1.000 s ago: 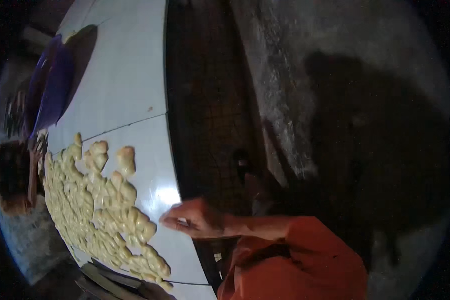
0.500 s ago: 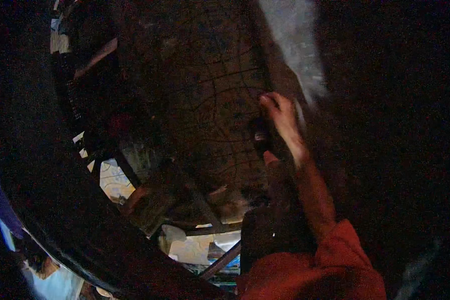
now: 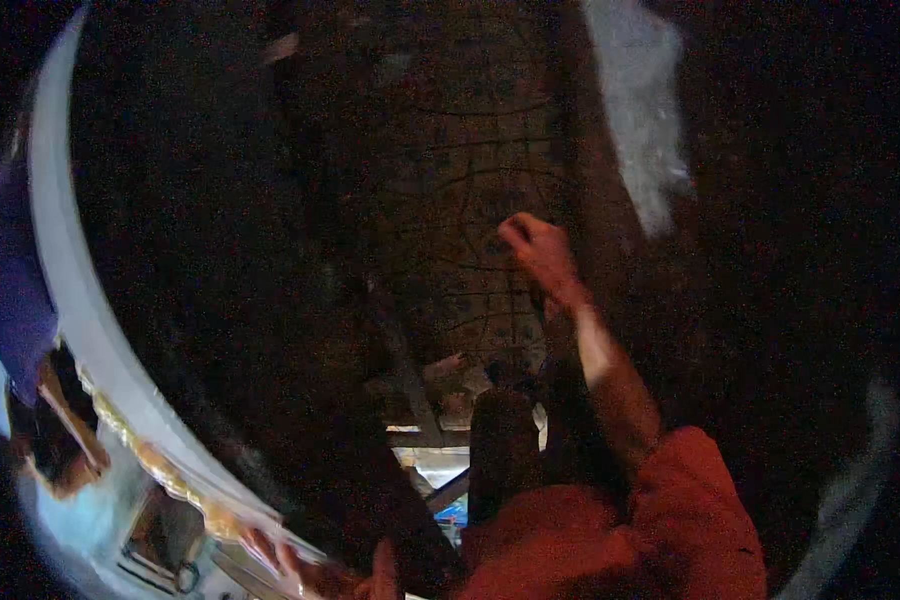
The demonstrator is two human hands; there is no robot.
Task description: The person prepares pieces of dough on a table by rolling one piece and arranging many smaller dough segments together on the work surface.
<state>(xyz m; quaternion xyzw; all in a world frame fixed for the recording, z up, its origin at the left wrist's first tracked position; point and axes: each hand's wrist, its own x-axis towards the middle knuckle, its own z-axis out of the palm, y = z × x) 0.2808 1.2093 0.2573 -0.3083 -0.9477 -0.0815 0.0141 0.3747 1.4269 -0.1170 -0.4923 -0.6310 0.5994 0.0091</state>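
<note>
Over a dark patterned floor (image 3: pixel 470 220), my right hand (image 3: pixel 542 252) reaches forward from the red sleeve. Its fingers are curled together; whether they hold something small is too dark to make out. My left hand (image 3: pixel 315 572) is at the lower left, partly cut off by the bottom edge and blurred. Its fingers lie apart over a pale curved edge (image 3: pixel 135 375), with the thumb (image 3: pixel 385 570) standing off to the right. My knee (image 3: pixel 500 415) shows as a dark shape below the right hand.
A person in a purple top (image 3: pixel 15 265) is at the far left, an arm (image 3: pixel 70 415) bent beyond the pale edge. Shiny gold-toned material (image 3: pixel 160 465) runs along that edge. Dark bars (image 3: pixel 410 380) stand below centre. A pale grey patch (image 3: pixel 650 110) lies upper right.
The view has shifted. My right hand is slightly lower and further left. My left hand, not visible before, now shows on the pale edge at the lower left.
</note>
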